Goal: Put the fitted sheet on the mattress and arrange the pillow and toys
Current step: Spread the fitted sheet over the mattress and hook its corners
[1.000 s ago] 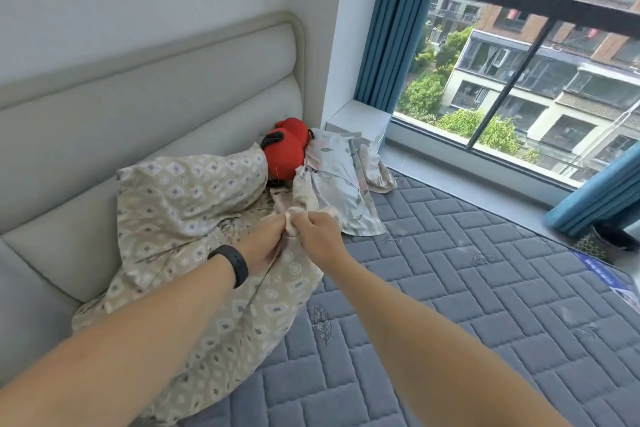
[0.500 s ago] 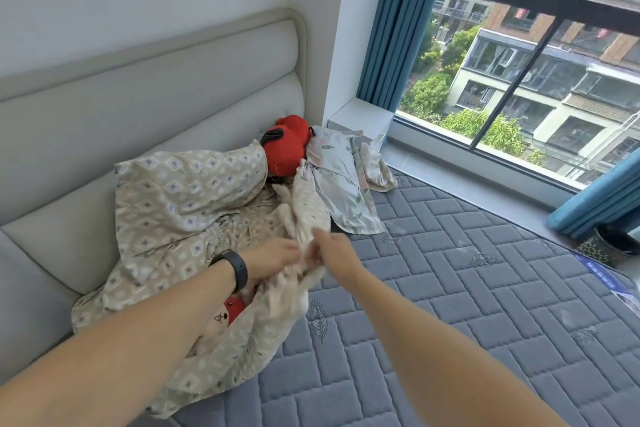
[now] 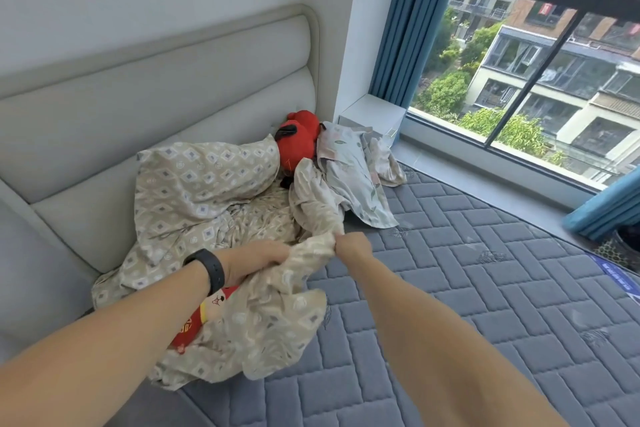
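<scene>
A beige patterned fitted sheet lies bunched near the headboard on the bare grey quilted mattress. My left hand and my right hand both grip a gathered edge of it, lifted slightly off the mattress. A pillow in a matching beige cover leans against the headboard. A red plush toy sits in the corner behind it. A second red and cream toy shows under my left forearm, partly covered by the sheet.
A pale leaf-print cloth lies crumpled beside the red toy. A padded grey headboard runs along the left. The window sill, large window and blue curtains border the far side. A dark basket stands at the right edge.
Both hands have pulled the sheet's edge toward me and apart, lifting it. This uncovered the second red and cream toy under my left forearm.
</scene>
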{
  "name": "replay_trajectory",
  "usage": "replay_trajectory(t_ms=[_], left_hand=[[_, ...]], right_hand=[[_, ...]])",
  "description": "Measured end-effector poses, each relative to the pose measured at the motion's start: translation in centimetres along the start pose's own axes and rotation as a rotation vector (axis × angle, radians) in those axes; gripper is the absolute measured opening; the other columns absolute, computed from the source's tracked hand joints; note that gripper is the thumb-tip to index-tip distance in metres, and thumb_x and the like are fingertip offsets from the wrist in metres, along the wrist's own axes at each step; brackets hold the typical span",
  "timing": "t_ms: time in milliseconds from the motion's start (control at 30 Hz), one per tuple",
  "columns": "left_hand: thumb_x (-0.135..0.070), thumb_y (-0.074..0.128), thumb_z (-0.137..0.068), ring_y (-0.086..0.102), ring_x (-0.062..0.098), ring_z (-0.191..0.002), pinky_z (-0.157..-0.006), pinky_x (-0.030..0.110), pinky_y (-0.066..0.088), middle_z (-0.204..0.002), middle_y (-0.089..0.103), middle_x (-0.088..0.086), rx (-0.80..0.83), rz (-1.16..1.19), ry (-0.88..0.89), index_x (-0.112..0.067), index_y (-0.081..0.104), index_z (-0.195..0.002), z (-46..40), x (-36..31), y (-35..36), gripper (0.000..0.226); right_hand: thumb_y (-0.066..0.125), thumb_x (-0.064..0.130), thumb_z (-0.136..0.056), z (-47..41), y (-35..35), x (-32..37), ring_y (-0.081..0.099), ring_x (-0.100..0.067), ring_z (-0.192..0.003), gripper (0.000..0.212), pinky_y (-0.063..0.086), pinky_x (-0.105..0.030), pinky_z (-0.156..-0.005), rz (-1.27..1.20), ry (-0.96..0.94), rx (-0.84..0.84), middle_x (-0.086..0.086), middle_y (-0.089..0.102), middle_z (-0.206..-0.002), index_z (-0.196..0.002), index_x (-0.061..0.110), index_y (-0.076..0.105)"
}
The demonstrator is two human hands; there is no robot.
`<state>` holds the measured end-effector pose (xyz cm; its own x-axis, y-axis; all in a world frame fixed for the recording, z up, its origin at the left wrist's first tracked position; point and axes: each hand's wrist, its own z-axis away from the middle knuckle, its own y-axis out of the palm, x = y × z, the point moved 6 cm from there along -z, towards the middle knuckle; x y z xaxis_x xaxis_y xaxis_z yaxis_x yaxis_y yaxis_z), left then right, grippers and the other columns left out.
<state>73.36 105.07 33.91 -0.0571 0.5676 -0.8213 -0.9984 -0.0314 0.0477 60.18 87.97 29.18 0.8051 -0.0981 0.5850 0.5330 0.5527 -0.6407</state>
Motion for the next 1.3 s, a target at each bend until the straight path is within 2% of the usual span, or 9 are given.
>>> replay_trajectory(t_ms=[167,333,467,533,667,933,1033,1133,1300], left_hand=[[-0.02,0.053,-0.099,0.043,0.017,-0.061,-0.056,0.03,0.032,-0.064,0.046,0.004,-0.463,-0.366,0.074,-0.015,0.047,-0.068,-1.3,0.0,-1.4,0.031],[-0.022,0.058,-0.095,0.052,0.016,-0.065,-0.061,0.028,0.04,-0.073,0.057,-0.001,-0.375,-0.356,0.184,-0.017,0.063,-0.091,-3.9,-1.2,5.3,0.008],[-0.018,0.067,-0.081,0.057,0.006,-0.076,-0.068,0.022,0.046,-0.099,0.061,-0.006,-0.018,-0.175,0.296,-0.028,0.043,-0.14,-5.7,-2.7,13.4,0.064],[-0.004,0.07,-0.082,0.061,0.008,-0.093,-0.076,0.024,0.052,-0.117,0.06,0.002,-0.001,-0.214,0.327,-0.021,0.034,-0.146,-6.7,-2.3,16.5,0.075],[0.011,0.061,-0.085,0.061,0.014,-0.096,-0.078,0.025,0.05,-0.105,0.062,0.003,-0.134,-0.234,0.351,-0.014,0.054,-0.119,-8.2,-0.3,19.3,0.042],[-0.019,0.054,-0.083,0.056,0.008,-0.072,-0.064,0.024,0.042,-0.076,0.06,-0.015,-0.165,-0.426,0.407,-0.033,0.062,-0.086,-7.1,1.0,22.5,0.016],[-0.016,0.053,-0.088,0.059,0.011,-0.074,-0.061,0.019,0.044,-0.08,0.066,-0.01,-0.291,-0.391,0.364,-0.027,0.068,-0.104,-7.0,0.8,22.9,0.024],[-0.033,0.048,-0.08,0.062,0.017,-0.071,-0.067,0.036,0.052,-0.074,0.067,-0.007,-0.332,-0.467,0.345,-0.033,0.065,-0.102,-6.7,0.9,26.1,0.028],[-0.037,0.058,-0.076,0.06,0.017,-0.081,-0.072,0.033,0.049,-0.086,0.06,-0.01,-0.39,-0.706,0.323,-0.037,0.053,-0.105,-5.3,2.6,35.8,0.03]], right_hand=[[0.037,0.036,-0.102,2.1,-6.8,-1.4,0.059,-0.03,-0.093,0.045,0.041,-0.035,-0.076,-0.185,-0.063,-0.279,-0.01,0.064,-0.098,-0.095,0.004,0.068],[0.044,0.027,-0.098,6.4,-11.0,-2.3,0.055,-0.026,-0.071,0.037,0.042,-0.039,-0.064,-0.535,-0.175,-0.433,-0.009,0.059,-0.072,-0.07,0.006,0.057],[0.056,0.031,-0.089,8.4,-10.2,-4.4,0.052,-0.019,-0.069,0.027,0.04,-0.037,-0.064,-0.621,-0.134,-0.198,-0.003,0.057,-0.073,-0.065,0.018,0.058],[0.061,0.032,-0.09,8.5,-9.0,-7.0,0.059,-0.022,-0.079,0.019,0.045,-0.037,-0.067,-0.695,-0.003,-0.045,-0.006,0.066,-0.085,-0.087,0.016,0.07],[0.06,0.03,-0.094,8.4,-8.1,-11.6,0.063,-0.022,-0.082,0.025,0.052,-0.038,-0.071,-0.728,0.101,0.002,-0.011,0.07,-0.091,-0.1,0.009,0.073],[0.062,0.037,-0.099,11.0,-11.0,-17.8,0.068,-0.02,-0.063,0.031,0.051,-0.029,-0.055,-0.934,0.098,-0.044,-0.009,0.073,-0.076,-0.089,0.01,0.075],[0.073,0.04,-0.091,11.7,-12.5,-20.3,0.058,-0.02,-0.051,0.035,0.046,-0.029,-0.05,-0.816,0.147,-0.013,-0.004,0.063,-0.062,-0.075,0.011,0.064],[0.083,0.035,-0.082,12.0,-14.8,-24.9,0.033,-0.016,-0.047,0.042,0.025,-0.018,-0.04,-0.508,0.219,0.033,-0.003,0.041,-0.059,-0.07,0.015,0.048],[0.055,0.015,-0.093,15.4,-20.6,-31.9,0.025,-0.017,-0.053,0.022,0.022,-0.019,-0.043,-0.234,0.25,0.088,-0.005,0.032,-0.063,-0.073,0.016,0.046]])
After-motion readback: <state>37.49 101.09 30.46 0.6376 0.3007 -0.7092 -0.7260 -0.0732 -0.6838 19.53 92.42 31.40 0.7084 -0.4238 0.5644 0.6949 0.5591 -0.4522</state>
